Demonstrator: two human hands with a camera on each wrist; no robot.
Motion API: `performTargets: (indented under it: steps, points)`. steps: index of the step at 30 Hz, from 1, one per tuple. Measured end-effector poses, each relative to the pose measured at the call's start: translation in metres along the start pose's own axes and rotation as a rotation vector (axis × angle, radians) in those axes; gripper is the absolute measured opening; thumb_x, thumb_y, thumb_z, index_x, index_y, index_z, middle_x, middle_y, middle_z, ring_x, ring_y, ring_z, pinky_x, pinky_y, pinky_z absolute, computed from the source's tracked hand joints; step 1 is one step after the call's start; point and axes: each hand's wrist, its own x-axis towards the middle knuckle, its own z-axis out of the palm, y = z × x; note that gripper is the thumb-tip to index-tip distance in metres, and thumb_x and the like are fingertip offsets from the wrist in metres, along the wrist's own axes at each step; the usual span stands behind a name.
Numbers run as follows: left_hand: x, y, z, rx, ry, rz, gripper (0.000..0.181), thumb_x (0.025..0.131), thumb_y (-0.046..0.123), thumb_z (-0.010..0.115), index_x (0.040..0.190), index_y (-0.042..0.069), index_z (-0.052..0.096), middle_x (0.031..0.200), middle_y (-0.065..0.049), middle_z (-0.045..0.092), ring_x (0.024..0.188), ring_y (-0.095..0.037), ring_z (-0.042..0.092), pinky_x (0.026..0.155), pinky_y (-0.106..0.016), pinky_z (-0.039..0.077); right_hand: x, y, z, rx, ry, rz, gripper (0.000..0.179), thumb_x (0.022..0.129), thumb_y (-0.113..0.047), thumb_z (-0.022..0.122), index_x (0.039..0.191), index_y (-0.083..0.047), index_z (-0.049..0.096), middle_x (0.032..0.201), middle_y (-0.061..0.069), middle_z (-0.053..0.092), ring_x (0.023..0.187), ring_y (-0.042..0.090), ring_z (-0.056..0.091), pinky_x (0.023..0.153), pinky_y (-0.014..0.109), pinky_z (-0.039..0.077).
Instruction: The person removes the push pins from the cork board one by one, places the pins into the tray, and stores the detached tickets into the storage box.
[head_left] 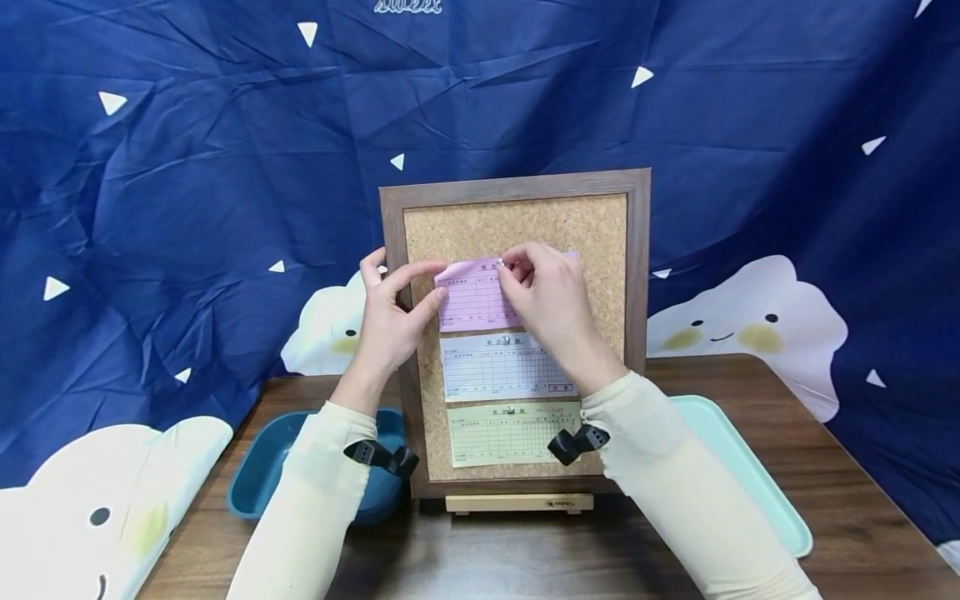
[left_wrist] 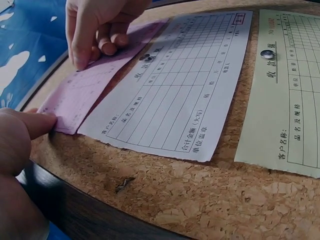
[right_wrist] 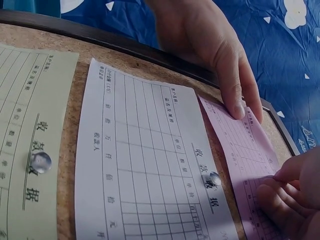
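Note:
A pink receipt slip (head_left: pixel 468 302) lies against the upper part of a framed cork board (head_left: pixel 517 223). My left hand (head_left: pixel 397 312) reaches around the board's left edge, its thumb and index fingertip pressing the slip's upper left corner. At the middle of the slip's top edge, my right hand (head_left: pixel 551 296) pinches a small thumbtack (head_left: pixel 501 262), mostly hidden by the fingers. Below hang a white receipt slip (left_wrist: pixel 170 85) and a green receipt slip (right_wrist: pixel 30 110), each fixed by a tack with a clear round head (right_wrist: pixel 40 162). The right hand covers the pink slip's right part.
The board leans upright on a small wooden easel (head_left: pixel 519 502) on a dark wood table (head_left: pixel 480 558). A deep blue bin (head_left: pixel 255 467) stands to the left, and a mint tray (head_left: pixel 750 467) lies to the right, partly behind my sleeve. A blue cloth (head_left: pixel 225 208) hangs behind.

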Motion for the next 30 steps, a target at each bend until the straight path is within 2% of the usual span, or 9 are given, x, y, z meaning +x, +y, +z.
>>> performTargets:
  steps: [6, 12, 17, 21, 23, 24, 27, 30]
  points:
    - [-0.0003, 0.0001, -0.0016, 0.019, -0.023, 0.001, 0.028, 0.098, 0.022, 0.081, 0.124, 0.013, 0.078, 0.17, -0.013, 0.015, 0.163, -0.028, 0.004, 0.129, -0.069, 0.012, 0.0, -0.0009, 0.0014, -0.027, 0.004, 0.036, 0.011, 0.098, -0.009, 0.076, 0.104, 0.0, 0.076, 0.086, 0.013, 0.074, 0.076, 0.028, 0.066, 0.105, 0.05, 0.042]
    - [-0.001, -0.0007, -0.0018, 0.022, -0.024, -0.021, 0.025, 0.095, 0.023, 0.084, 0.115, 0.011, 0.076, 0.171, -0.012, 0.014, 0.164, -0.03, 0.004, 0.128, -0.071, 0.013, 0.0008, -0.001, 0.0029, -0.043, 0.001, 0.063, 0.013, 0.095, -0.009, 0.073, 0.104, 0.001, 0.076, 0.086, 0.014, 0.076, 0.083, 0.032, 0.067, 0.105, 0.05, 0.044]
    - [-0.0015, -0.0021, -0.0009, 0.026, -0.019, -0.032, 0.024, 0.095, 0.026, 0.084, 0.11, 0.007, 0.078, 0.17, -0.015, 0.015, 0.161, -0.038, 0.013, 0.127, -0.069, 0.02, -0.0003, -0.0016, 0.0037, -0.045, 0.002, 0.076, 0.013, 0.095, -0.009, 0.074, 0.103, 0.001, 0.076, 0.085, 0.013, 0.076, 0.085, 0.032, 0.066, 0.103, 0.049, 0.046]
    - [-0.0013, -0.0038, 0.0002, -0.012, -0.017, -0.032, 0.022, 0.095, 0.025, 0.083, 0.107, 0.006, 0.08, 0.164, -0.017, 0.026, 0.155, -0.036, 0.022, 0.124, -0.066, 0.026, -0.0008, -0.0009, 0.0048, -0.052, 0.014, 0.069, 0.013, 0.094, -0.009, 0.074, 0.101, 0.001, 0.076, 0.082, 0.013, 0.077, 0.083, 0.032, 0.067, 0.1, 0.049, 0.047]
    - [-0.0007, -0.0053, 0.0007, -0.033, -0.014, -0.03, 0.021, 0.096, 0.022, 0.083, 0.107, 0.005, 0.08, 0.163, -0.019, 0.03, 0.156, -0.034, 0.021, 0.125, -0.065, 0.024, -0.0008, -0.0007, 0.0052, -0.052, 0.024, 0.069, 0.012, 0.094, -0.009, 0.074, 0.1, 0.001, 0.076, 0.082, 0.013, 0.077, 0.081, 0.031, 0.069, 0.096, 0.047, 0.051]
    - [-0.0006, -0.0057, 0.0007, -0.041, -0.013, -0.033, 0.021, 0.095, 0.021, 0.083, 0.107, 0.004, 0.08, 0.165, -0.02, 0.032, 0.158, -0.034, 0.019, 0.126, -0.066, 0.022, -0.0007, -0.0006, 0.0055, -0.048, 0.027, 0.071, 0.011, 0.093, -0.009, 0.074, 0.099, 0.001, 0.076, 0.082, 0.013, 0.077, 0.08, 0.03, 0.069, 0.094, 0.045, 0.052]
    - [0.0005, -0.0066, 0.0008, -0.054, -0.011, -0.046, 0.021, 0.096, 0.02, 0.083, 0.107, 0.003, 0.08, 0.157, -0.024, 0.054, 0.167, -0.037, 0.009, 0.132, -0.068, 0.01, -0.0001, -0.0007, 0.006, -0.036, 0.035, 0.08, 0.011, 0.093, -0.008, 0.074, 0.099, 0.001, 0.076, 0.082, 0.013, 0.077, 0.076, 0.028, 0.07, 0.088, 0.043, 0.055]
    - [0.0014, -0.0064, 0.0011, -0.063, 0.001, -0.054, 0.021, 0.096, 0.02, 0.083, 0.105, 0.002, 0.08, 0.134, -0.024, 0.073, 0.169, -0.042, 0.0, 0.133, -0.068, 0.001, 0.0006, -0.0009, 0.0072, -0.026, 0.041, 0.086, 0.011, 0.093, -0.008, 0.074, 0.098, 0.001, 0.077, 0.081, 0.013, 0.077, 0.073, 0.026, 0.07, 0.086, 0.042, 0.056]
